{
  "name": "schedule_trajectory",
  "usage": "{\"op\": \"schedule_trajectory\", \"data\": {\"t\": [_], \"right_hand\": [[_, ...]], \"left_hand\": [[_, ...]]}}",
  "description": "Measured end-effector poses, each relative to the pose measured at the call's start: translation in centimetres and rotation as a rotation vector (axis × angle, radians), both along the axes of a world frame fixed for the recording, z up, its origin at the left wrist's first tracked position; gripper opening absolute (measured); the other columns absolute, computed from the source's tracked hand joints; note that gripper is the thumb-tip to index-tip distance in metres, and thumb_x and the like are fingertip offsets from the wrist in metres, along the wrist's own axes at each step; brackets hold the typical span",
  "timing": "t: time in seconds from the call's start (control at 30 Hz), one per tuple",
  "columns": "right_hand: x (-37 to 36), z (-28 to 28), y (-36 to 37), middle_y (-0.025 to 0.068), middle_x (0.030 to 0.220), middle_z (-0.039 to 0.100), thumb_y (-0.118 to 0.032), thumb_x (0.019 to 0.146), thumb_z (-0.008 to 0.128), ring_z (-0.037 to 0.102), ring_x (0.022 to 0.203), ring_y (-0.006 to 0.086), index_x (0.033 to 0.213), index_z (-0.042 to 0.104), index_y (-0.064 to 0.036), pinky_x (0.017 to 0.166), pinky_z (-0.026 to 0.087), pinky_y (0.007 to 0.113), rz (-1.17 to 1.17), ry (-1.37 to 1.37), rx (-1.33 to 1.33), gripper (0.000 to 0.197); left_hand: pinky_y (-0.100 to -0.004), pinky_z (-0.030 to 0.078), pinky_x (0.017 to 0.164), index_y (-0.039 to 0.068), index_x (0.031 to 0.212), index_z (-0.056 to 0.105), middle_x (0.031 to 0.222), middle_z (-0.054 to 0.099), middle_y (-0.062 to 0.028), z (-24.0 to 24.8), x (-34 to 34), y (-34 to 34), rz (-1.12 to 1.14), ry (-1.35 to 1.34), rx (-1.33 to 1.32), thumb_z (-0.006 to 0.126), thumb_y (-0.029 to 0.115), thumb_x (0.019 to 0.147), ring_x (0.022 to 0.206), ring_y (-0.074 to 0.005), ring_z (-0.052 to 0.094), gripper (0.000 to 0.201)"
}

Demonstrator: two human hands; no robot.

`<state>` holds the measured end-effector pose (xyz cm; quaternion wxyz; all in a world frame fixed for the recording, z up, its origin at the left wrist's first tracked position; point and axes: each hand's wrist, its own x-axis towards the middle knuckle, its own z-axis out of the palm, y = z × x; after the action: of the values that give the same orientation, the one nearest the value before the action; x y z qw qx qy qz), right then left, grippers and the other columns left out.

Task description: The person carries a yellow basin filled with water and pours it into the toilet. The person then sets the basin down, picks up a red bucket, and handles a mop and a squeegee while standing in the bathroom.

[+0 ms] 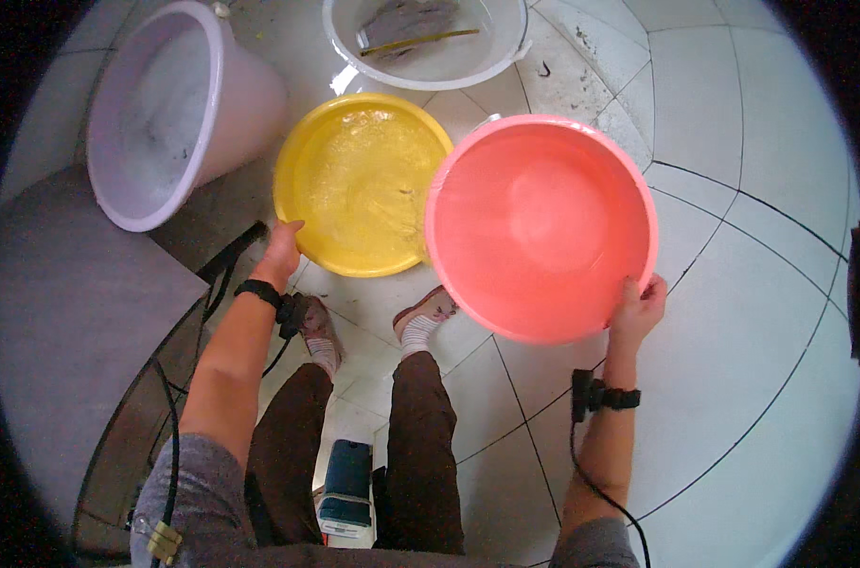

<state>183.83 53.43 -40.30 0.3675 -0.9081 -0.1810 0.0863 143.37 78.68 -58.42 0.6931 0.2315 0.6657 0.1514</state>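
My right hand [638, 308] is closed on the lower right rim of a round pink basin [543, 222]. The basin's left edge overlaps the right side of a yellow basin [363, 180], which holds rippling water. Where the two rims meet, the water looks disturbed, as if some runs over from the pink basin. My left hand [283, 251] grips the yellow basin's lower left rim, thumb over the edge and fingers hidden beneath. A black band sits round each of my wrists.
A pale lilac bucket [207, 114] with cloudy water leans at the upper left. Beyond the yellow basin stands a white tub [430, 76] with dark cloth and a thin stick in it. A grey surface [79, 312] lies left; black cables run along my arms. Tiled floor [733, 379] stretches right.
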Motion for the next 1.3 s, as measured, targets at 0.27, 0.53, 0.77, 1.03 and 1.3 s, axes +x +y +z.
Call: {"op": "schedule_trajectory", "data": {"t": [0.27, 0.53, 0.77, 1.03, 1.3], "right_hand": [[11.7, -2.6, -4.6, 0.0081, 0.075, 0.056, -0.006, 0.071, 0.057, 0.051, 0.063, 0.0141, 0.086, 0.054, 0.0032, 0.055, 0.043, 0.027, -0.1, 0.215, -0.219, 0.018], [14.9, -4.1, -3.1, 0.0035, 0.059, 0.05, -0.003, 0.067, 0.046, 0.043, 0.048, 0.0118, 0.067, 0.051, 0.0004, 0.042, 0.034, 0.026, -0.153, 0.442, -0.345, 0.006], [10.9, -2.0, -2.2, 0.0059, 0.067, 0.054, -0.009, 0.073, 0.048, 0.049, 0.061, 0.0132, 0.073, 0.053, 0.0023, 0.054, 0.04, 0.025, 0.143, -0.041, -0.398, 0.012], [-16.2, -3.1, 6.0, 0.0206, 0.1, 0.052, -0.013, 0.076, 0.054, 0.049, 0.095, 0.0341, 0.102, 0.047, 0.0042, 0.084, 0.038, 0.04, 0.691, 0.236, -0.186, 0.033], [-14.3, -20.6, 12.9, 0.017, 0.093, 0.055, -0.008, 0.073, 0.059, 0.055, 0.08, 0.0244, 0.099, 0.048, 0.0068, 0.069, 0.045, 0.032, 0.081, 0.943, -0.009, 0.032]], "left_hand": [[-0.0358, 0.036, 0.087, 0.002, 0.119, 0.031, 0.116, 0.042, -0.0136, -1.2, -0.8, -0.4, 0.057, -0.04, -0.023, 0.043, 0.003, 0.078, 0.105, -0.026, 0.042, 0.042], [-0.0373, 0.037, 0.086, 0.001, 0.116, 0.029, 0.109, 0.043, -0.0155, -1.8, -2.1, -0.5, 0.04, -0.019, -0.007, 0.043, 0.001, 0.077, 0.101, -0.027, 0.043, 0.041], [-0.0362, 0.04, 0.08, 0.004, 0.119, 0.034, 0.114, 0.046, -0.0103, -0.7, -1.2, -0.6, -0.024, 0.01, 0.0, 0.042, 0.007, 0.078, 0.099, -0.0244, 0.047, 0.042], [-0.0307, 0.043, 0.074, 0.0, 0.113, 0.043, 0.101, 0.054, -0.0106, -2.0, -1.7, 1.9, -0.017, 0.326, 0.156, 0.05, 0.001, 0.071, 0.088, -0.0236, 0.053, 0.042], [-0.0353, 0.045, 0.073, -0.001, 0.105, 0.049, 0.096, 0.056, -0.0134, -9.3, -3.6, 3.1, -0.027, 0.068, 0.18, 0.05, -0.003, 0.068, 0.085, -0.0241, 0.055, 0.036]]}}
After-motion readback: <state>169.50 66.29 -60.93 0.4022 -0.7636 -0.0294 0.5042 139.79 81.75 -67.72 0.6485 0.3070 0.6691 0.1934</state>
